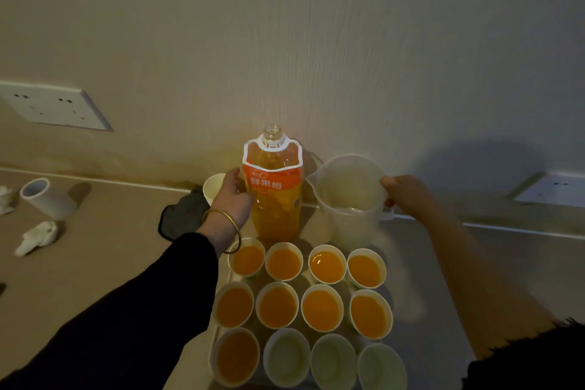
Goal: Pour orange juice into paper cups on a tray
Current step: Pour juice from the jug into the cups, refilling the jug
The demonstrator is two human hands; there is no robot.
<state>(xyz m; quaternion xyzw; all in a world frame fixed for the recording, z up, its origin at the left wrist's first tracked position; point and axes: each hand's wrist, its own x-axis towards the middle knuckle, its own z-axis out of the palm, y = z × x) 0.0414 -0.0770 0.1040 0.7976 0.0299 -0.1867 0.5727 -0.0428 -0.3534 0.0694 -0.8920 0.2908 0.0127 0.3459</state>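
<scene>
Gripping bottle (276,199) with left hand (233,199), jug (348,196) handle with right hand (406,195) (three cups (286,355) unfilled); likely refilling jug next, tipping slowly.

We see orange bottle (278,218), orange label (269,184) with white text, white paper cups (286,355), clear jug (348,196), beige worktop (110,247), black sleeve (126,310), gold bangle (235,226).

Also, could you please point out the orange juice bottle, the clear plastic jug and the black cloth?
Orange juice bottle (274,196), head view, on its label.
Clear plastic jug (346,220), head view, on its wall.
Black cloth (181,218), head view, on its middle.
</scene>
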